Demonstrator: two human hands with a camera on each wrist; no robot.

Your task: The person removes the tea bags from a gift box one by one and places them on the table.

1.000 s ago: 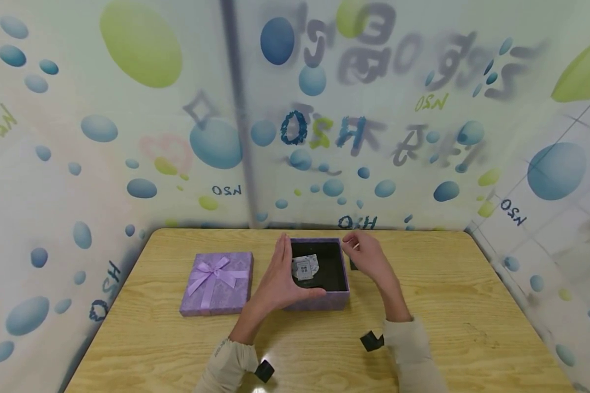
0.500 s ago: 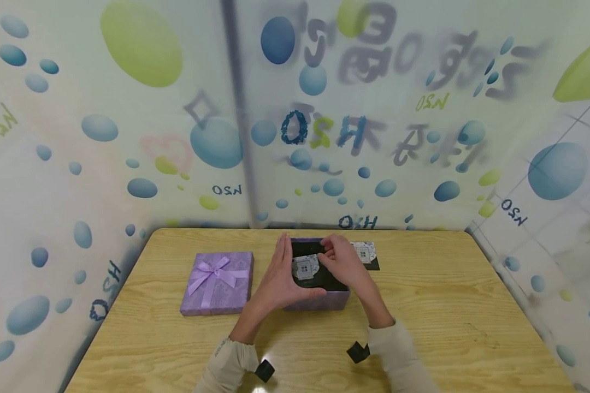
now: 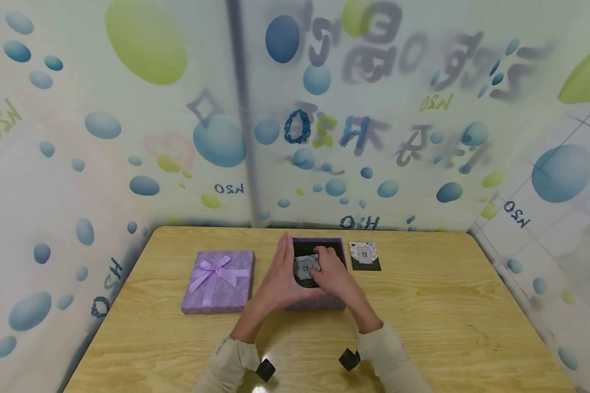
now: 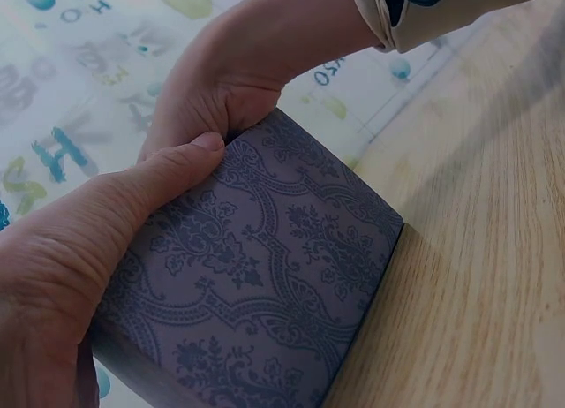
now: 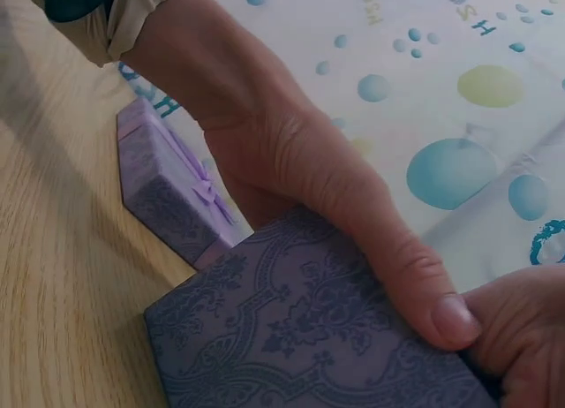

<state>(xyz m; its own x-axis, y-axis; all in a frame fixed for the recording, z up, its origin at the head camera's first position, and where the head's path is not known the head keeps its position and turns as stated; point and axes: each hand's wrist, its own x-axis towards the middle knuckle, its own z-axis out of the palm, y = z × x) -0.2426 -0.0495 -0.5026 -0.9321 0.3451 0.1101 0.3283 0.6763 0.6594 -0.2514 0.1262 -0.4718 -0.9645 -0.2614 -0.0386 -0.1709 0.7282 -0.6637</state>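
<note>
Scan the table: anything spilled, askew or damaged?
Faint dark marks on the table, right of the right hand, stand out against its pale surface; cause unclear. The box, lid and loose card show no visible damage.

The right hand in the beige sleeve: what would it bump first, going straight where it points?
The right hand would probably meet the grey patterned card inside the purple patterned box first; depth is unclear, they may touch.

Patterned pale sheeting point(image 3: 423, 27) is enclosing the table point(image 3: 447, 305) at back and both sides. Blue and green ovals and reversed lettering are covering it. A dark vertical band point(image 3: 240, 109) is running down left of centre; faint grid lines are crossing the right side. Light is glinting off the tabletop's yellowish woodgrain.
</note>
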